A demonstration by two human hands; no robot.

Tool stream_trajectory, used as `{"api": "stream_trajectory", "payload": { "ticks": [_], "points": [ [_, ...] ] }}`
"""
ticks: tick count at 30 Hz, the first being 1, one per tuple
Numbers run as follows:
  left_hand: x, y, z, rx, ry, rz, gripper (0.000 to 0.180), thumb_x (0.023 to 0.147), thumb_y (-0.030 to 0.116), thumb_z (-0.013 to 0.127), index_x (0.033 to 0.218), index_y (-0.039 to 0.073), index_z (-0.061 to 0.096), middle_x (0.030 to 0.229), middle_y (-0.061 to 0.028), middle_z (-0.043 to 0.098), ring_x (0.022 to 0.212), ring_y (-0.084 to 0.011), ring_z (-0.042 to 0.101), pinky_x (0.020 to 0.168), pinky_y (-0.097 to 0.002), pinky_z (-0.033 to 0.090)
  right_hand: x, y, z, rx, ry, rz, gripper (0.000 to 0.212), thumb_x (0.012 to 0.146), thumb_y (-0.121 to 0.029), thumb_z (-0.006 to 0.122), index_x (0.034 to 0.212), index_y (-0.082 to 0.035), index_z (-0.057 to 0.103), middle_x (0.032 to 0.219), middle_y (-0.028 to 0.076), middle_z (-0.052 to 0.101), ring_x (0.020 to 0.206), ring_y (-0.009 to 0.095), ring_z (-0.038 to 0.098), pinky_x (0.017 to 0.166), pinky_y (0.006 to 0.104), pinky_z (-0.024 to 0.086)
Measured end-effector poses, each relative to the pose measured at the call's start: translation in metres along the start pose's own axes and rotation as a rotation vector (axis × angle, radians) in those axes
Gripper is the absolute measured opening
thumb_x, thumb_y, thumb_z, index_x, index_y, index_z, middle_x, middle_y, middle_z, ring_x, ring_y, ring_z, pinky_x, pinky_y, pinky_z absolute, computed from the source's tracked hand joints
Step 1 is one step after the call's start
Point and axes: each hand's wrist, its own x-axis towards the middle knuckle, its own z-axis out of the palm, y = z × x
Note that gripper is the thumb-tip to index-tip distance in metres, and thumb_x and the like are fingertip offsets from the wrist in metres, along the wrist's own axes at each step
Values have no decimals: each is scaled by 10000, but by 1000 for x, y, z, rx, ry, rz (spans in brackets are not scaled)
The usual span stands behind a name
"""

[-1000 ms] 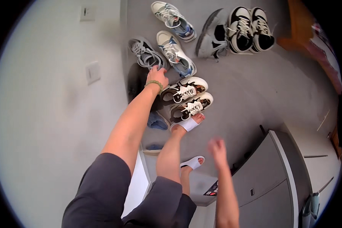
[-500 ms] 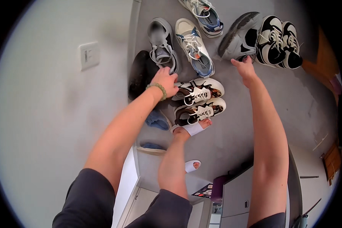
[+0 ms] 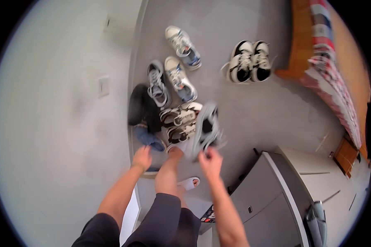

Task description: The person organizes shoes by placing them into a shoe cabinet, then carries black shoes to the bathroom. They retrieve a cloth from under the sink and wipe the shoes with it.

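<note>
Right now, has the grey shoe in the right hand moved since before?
Yes: from beside the black-and-white shoes, the grey shoe moved down and left in this view.

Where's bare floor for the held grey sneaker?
Bare floor lies between the black-and-white shoes and the grey cabinet, also between those shoes and the cream-and-blue sneakers. Crowded: beside the wall, around the blue slipper near the left hand.

Shoe point(image 3: 207, 127) showing grey with black; sneaker pair point(image 3: 240, 62) showing black, white; slipper point(image 3: 149, 139) showing blue; bedding point(image 3: 328, 66) showing red-white checks.
</note>
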Motion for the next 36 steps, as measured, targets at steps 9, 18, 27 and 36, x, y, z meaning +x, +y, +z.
{"api": "stream_trajectory", "payload": {
  "ticks": [9, 18, 27, 36],
  "points": [
    [-278, -73, -43, 7, -672, -380, 410, 798, 213, 641, 1185, 83, 677, 1220, -230, 667, 1201, -360, 615, 1055, -411, 475, -328, -28, -145, 411, -285, 443, 652, 768, -298, 878, 1313, -25, 642, 1152, 98, 726, 1021, 156, 660, 932, 320, 514],
    [-220, 43, -146, 17, -126, 208, 232, 901, 139, 554, 1042, 33, 705, 819, -149, 722, 741, -241, 697, 695, -372, 554, -506, -173, -284, 286, 128, 23, 520, 778, -279, 826, 1227, -59, 681, 1068, 141, 711, 1012, 285, 658, 902, 377, 516],
    [-281, 221, -187, -275, -356, 316, 209, 879, 42, 558, 1058, -12, 651, 831, -93, 683, 661, -181, 657, 587, -310, 540, -789, -260, -440, 271, 604, -220, 392, 729, -150, 863, 1070, -22, 718, 837, 120, 627, 775, 292, 601, 686, 372, 496],
    [-389, 250, -140, 213, -438, 498, 276, 872, 127, 623, 1103, -21, 653, 884, -112, 710, 713, -185, 686, 648, -320, 561, -960, -211, -386, 110, 1156, 413, 378, 696, -66, 809, 1051, 9, 701, 870, 156, 646, 776, 300, 611, 679, 358, 494]
  ]
}}
